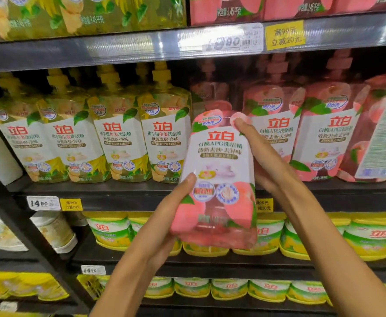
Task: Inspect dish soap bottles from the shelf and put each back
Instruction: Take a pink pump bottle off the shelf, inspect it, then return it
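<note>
**A:** Head view. Position of item under inspection?

**B:** Pink dish soap bottle held off the shelf, in front of the middle shelf edge, front label turned toward camera, top tilted slightly away toward the rack. Presumably held so for reading the label.

**A:** Left hand?

**B:** Left hand cupped round lower left side of the bottle, thumb laid on the label face, fingers hidden behind. Judged to be carrying the weight from below.

**A:** Right hand?

**B:** Right hand gripping upper right side, thumb tip up near the shoulder of the bottle. Judged to be steadying the tilt rather than lifting.

**A:** Surroundings, relative to the bottle?

**B:** Behind and to the right, matching pink bottles standing upright; a gap directly behind, the likely return slot. To the left, yellow bottles in a row. Below, green-and-yellow packs.

**A:** Stage?

**B:** Inspection in hand; return to shelf not yet done.
</note>
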`<state>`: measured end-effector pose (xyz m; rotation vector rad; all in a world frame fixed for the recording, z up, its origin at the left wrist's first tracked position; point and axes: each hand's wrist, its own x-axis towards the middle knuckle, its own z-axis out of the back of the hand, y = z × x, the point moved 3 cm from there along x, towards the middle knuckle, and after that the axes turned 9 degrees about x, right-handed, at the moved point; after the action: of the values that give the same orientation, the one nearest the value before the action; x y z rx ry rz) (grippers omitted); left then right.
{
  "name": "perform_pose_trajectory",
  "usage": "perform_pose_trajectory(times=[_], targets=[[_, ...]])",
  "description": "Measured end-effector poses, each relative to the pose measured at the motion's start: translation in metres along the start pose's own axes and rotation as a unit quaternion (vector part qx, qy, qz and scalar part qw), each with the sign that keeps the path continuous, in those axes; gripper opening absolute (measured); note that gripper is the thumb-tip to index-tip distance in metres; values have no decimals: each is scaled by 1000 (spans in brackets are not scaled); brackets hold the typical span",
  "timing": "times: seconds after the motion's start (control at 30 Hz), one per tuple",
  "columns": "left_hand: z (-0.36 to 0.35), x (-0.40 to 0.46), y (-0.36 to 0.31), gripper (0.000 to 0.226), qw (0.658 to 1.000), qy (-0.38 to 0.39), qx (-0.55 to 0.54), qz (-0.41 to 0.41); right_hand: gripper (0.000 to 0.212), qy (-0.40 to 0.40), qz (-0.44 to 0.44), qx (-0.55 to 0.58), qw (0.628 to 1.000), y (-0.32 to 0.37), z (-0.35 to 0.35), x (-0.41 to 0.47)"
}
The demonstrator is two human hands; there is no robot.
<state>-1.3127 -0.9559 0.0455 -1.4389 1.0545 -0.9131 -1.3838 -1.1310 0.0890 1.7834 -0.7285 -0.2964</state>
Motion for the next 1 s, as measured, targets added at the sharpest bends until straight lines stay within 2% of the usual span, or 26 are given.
perform_pose_trajectory(times=[0.13, 0.23, 0.3, 0.37, 0.5, 0.67, 0.8, 0.9, 1.0], targets=[[3, -5, -12, 31, 998, 21, -58, -15, 48, 3, -50, 34, 998, -1, 0, 10], [0, -8, -20, 34, 995, 50, -78, -21, 37, 8, -102, 28, 994, -4, 2, 13], [-2, -8, -23, 33, 994, 60, -93, -27, 43, 6, -118, 30, 993, -5, 5, 13], [-6, -8, -26, 29, 992, 66, -102, -33, 40, -1, -126, 42, 991, -5, 9, 13], [-8, -4, -28, 31, 992, 59, -112, -26, 33, -9, -107, 18, 994, -2, 12, 10], [-5, -1, -24, 29, 990, 87, -113, -14, 36, -1, -76, 26, 997, 5, 10, 6], [-1, 5, -8, 50, 990, 76, -116, 17, 41, -31, -39, -54, 997, 13, 5, 5], [-1, 12, 5, 42, 996, 53, -64, 19, 48, -40, 18, -69, 997, 20, -2, 0], [4, 19, 14, 66, 1000, 5, 12, -29, 32, 2, 69, -7, 998, 23, -9, -9]])
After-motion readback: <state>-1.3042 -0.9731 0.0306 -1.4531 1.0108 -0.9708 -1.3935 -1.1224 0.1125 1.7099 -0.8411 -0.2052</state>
